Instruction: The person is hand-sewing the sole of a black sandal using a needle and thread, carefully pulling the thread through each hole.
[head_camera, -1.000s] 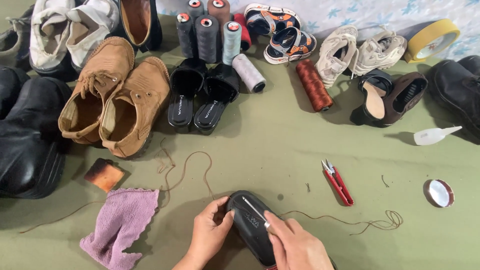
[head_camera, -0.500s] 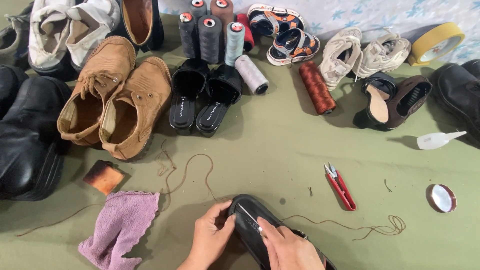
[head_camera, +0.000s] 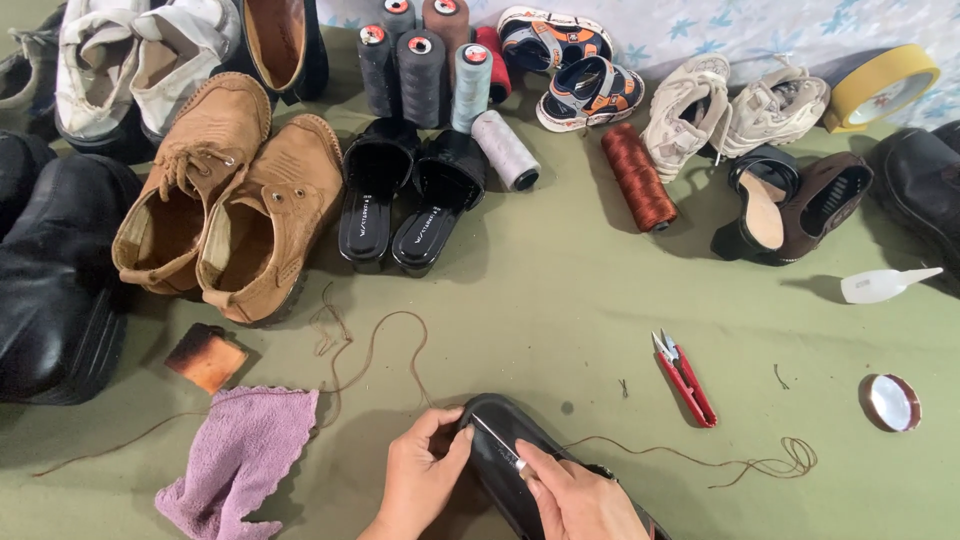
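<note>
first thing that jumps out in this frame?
The two hands at bottom centre: the left hand grips the toe of a black shoe while the right hand presses a needle against it, brown thread trailing off right. Behind, tan shoes and thread spools line the top; red snips lie to the right.

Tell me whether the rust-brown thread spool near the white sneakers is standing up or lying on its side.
Lying on its side. The rust-brown thread spool rests lengthwise on the green table, while the dark spools behind stand upright.
</note>
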